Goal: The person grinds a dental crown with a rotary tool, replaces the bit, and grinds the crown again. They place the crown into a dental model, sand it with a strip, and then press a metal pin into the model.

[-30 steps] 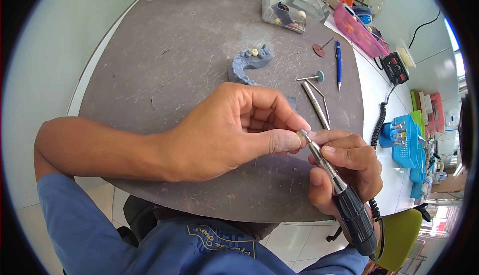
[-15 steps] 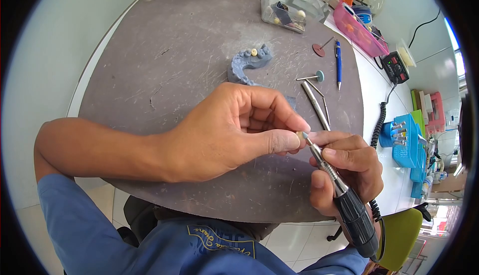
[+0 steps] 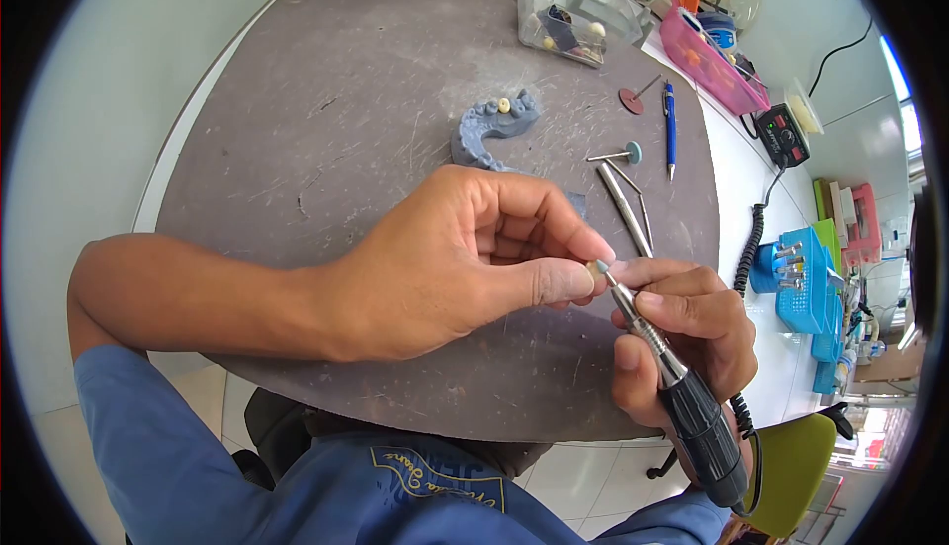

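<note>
Between the thumb and forefinger of my left hand (image 3: 494,258) is a small pale dental crown (image 3: 594,270), mostly covered by the fingertips. My right hand (image 3: 697,323) grips a black and silver dental handpiece (image 3: 682,387), held like a pen and slanting up to the left. Its small bluish-grey conical tip (image 3: 602,266) meets the crown, as far as I can see. Beyond my left hand lies a grey dental arch model (image 3: 484,128) with one cream-coloured tooth (image 3: 504,105) on it.
Right of the model lie a reddish disc bur (image 3: 632,100), a green-blue disc bur (image 3: 634,152), a metal rod (image 3: 625,209) and a blue pen (image 3: 670,130). A clear plastic box (image 3: 573,26) and pink basket (image 3: 707,61) stand behind. Blue baskets (image 3: 806,283) and a coiled cord (image 3: 751,249) are rightward.
The handpiece and my right hand have shifted very slightly to the left. My left hand keeps its hold on the crown in nearly the same place.
</note>
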`<state>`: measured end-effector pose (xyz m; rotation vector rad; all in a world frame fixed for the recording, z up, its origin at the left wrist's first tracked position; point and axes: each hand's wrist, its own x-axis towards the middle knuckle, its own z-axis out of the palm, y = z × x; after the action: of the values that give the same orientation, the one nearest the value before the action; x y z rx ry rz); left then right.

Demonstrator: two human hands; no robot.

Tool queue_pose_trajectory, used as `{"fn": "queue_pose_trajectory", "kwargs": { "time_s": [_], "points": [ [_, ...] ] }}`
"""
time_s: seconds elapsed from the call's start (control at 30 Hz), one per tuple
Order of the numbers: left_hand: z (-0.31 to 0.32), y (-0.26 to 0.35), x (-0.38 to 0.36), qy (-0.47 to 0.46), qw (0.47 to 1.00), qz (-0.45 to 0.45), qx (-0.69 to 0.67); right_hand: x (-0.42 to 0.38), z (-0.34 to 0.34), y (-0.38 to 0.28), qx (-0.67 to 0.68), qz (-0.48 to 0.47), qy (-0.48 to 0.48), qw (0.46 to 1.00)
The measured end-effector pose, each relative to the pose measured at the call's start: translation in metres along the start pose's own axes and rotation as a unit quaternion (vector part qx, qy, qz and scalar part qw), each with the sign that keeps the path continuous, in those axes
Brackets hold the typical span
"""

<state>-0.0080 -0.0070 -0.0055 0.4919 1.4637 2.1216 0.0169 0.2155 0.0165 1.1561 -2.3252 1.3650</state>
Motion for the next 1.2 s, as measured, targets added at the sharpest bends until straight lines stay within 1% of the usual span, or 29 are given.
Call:
{"fn": "queue_pose_trajectory", "kwargs": {
  "time_s": [0.1, 0.43, 0.5, 0.67, 0.73, 0.8, 0.83, 0.9, 0.93, 0.97, 1.03, 1.07, 1.1, 1.17, 1.2],
  "points": [
    [0.000, 0.000, 0.000, 0.002, 1.000, -0.002, 0.002, -0.001, 0.002, 0.000, 0.006, 0.016, 0.016, 1.000],
    [0.000, 0.002, -0.001, 0.004, 1.000, -0.013, 0.004, -0.001, 0.003, 0.005, -0.002, 0.002, 0.024, 1.000],
    [0.000, 0.002, -0.001, 0.005, 1.000, -0.013, 0.002, -0.001, 0.001, 0.009, -0.035, -0.038, -0.008, 0.999],
    [-0.001, 0.000, -0.001, -0.001, 1.000, -0.003, 0.000, -0.001, 0.001, 0.008, -0.036, -0.037, -0.010, 0.999],
    [0.000, 0.003, -0.001, 0.007, 1.000, -0.018, 0.003, -0.002, 0.001, 0.007, -0.037, -0.034, -0.014, 0.999],
    [0.001, 0.002, 0.000, 0.007, 1.000, -0.014, 0.001, -0.003, 0.001, 0.003, 0.033, -0.001, 0.023, 0.999],
    [0.001, 0.001, 0.000, 0.008, 1.000, -0.009, -0.002, -0.003, 0.000, 0.005, 0.032, -0.002, 0.023, 0.999],
    [0.000, 0.000, 0.000, 0.005, 1.000, -0.005, 0.004, -0.006, -0.003, 0.013, 0.031, -0.034, 0.065, 0.997],
    [0.000, 0.000, 0.000, 0.000, 1.000, -0.001, 0.007, -0.005, -0.004, 0.014, 0.020, -0.022, 0.085, 0.996],
    [0.000, 0.000, 0.000, -0.001, 1.000, 0.000, 0.008, -0.006, -0.006, 0.013, 0.021, 0.024, 0.114, 0.993],
    [0.001, -0.001, -0.001, -0.001, 1.000, 0.029, 0.004, -0.003, -0.012, 0.011, 0.077, 0.117, 0.163, 0.977],
    [0.001, -0.001, -0.002, -0.002, 1.000, 0.030, 0.005, -0.001, -0.019, 0.013, 0.080, 0.153, 0.172, 0.970],
    [0.002, -0.002, -0.002, -0.006, 0.999, 0.037, 0.025, 0.005, -0.020, 0.010, 0.058, 0.202, 0.203, 0.956],
    [0.003, -0.001, -0.003, -0.012, 0.998, 0.044, 0.048, 0.005, -0.032, 0.020, 0.195, 0.208, 0.211, 0.935],
    [0.004, 0.000, -0.004, -0.011, 0.997, 0.036, 0.061, 0.008, -0.037, 0.024, 0.238, 0.227, 0.213, 0.920]
  ]
}}
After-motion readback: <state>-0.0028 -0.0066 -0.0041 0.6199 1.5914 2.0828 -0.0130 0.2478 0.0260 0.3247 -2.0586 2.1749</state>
